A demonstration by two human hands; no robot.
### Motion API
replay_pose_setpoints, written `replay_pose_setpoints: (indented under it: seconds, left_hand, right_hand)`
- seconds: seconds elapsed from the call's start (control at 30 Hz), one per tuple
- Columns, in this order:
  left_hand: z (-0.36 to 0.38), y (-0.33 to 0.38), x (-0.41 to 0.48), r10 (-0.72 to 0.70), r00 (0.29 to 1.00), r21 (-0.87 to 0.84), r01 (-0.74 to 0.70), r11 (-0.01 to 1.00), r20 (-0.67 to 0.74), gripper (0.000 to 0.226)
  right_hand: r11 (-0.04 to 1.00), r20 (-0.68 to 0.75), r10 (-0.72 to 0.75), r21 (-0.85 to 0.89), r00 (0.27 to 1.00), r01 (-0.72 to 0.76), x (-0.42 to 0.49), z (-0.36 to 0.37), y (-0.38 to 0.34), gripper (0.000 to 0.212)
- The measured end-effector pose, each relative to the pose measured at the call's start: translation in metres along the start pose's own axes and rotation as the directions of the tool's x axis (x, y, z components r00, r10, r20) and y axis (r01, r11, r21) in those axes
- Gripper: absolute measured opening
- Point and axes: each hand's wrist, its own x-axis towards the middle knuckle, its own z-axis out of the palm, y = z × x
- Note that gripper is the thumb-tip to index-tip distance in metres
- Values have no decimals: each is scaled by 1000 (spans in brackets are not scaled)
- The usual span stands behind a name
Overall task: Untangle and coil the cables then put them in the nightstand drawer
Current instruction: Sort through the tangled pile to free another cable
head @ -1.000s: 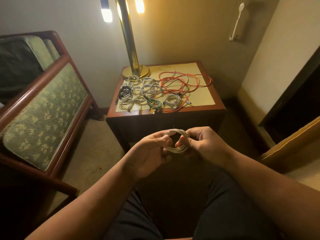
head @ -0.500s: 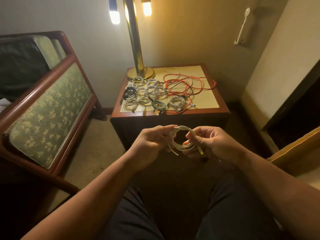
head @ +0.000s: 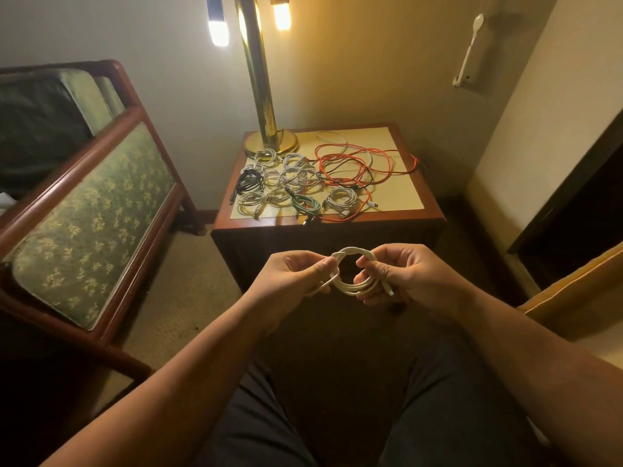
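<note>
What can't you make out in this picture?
All head view.
- Drawer: nightstand front lies in shadow.
- Top of the lamp: cut off by the upper edge.
- Plugs on the tabletop cables: too small.
- Loop count of the coil: left grip and right grip cover its sides.

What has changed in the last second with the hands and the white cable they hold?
The white cable coil has opened from a tight bundle into a wider ring as the left hand and right hand drew slightly apart. A connector end now hangs below the right hand. Both hands still grip the coil. The coiled cables and loose red cable on the wooden nightstand lie as before.
</note>
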Motion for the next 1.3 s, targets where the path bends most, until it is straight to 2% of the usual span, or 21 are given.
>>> replay_pose_setpoints:
  seconds: [0.13,0.33,0.43,0.5,0.57,0.63,0.7,0.77,0.83,0.9,1.0,1.17,1.3]
  left_hand:
    - [1,-3,3,-58,998,-24,58,998,28,23]
    - [5,-10,8,-133,991,-133,129,983,-17,21]
    - [6,-13,14,-161,985,-173,149,974,-62,17]
    - [5,-15,18,-183,980,-212,162,964,-84,17]
    - [4,-18,21,-200,974,-253,168,953,-106,16]
    - [3,-22,26,-226,965,-285,181,941,-133,16]
    - [3,-25,34,-249,954,-298,193,935,-165,16]
    - [4,-24,46,-262,947,-298,199,934,-187,17]
    - [7,-19,61,-266,943,-274,206,939,-201,17]
    - [11,-11,79,-265,940,-249,209,946,-216,15]
    - [14,5,111,-233,943,-179,193,965,-238,11]
    - [-9,42,181,-126,945,7,134,991,-302,11]
    - [-48,59,262,-74,914,200,165,966,-400,13]
  right_hand:
    - [1000,-4,7,-27,1000,-7,4,-1,3,23]
    - [999,20,7,-54,1000,-6,20,-8,14,28]
    - [996,-59,-10,-91,998,4,35,-23,27,38]
    - [977,-188,-43,-212,981,2,49,-38,40,43]
    - [912,-327,-145,-409,934,-2,67,-56,52,47]
    - [819,-401,-277,-574,873,-4,87,-76,60,44]
    - [711,-389,-345,-702,854,-32,110,-99,64,44]
    - [593,-362,-311,-796,879,-119,135,-122,66,52]
    - [493,-385,-219,-837,897,-238,155,-142,66,59]
    - [437,-412,-131,-840,902,-321,171,-157,63,62]
    - [355,-399,-92,-869,912,-345,192,-164,56,63]
    - [332,-450,-88,-854,889,-400,230,-159,49,72]
    - [322,-483,-98,-843,870,-431,245,-159,48,78]
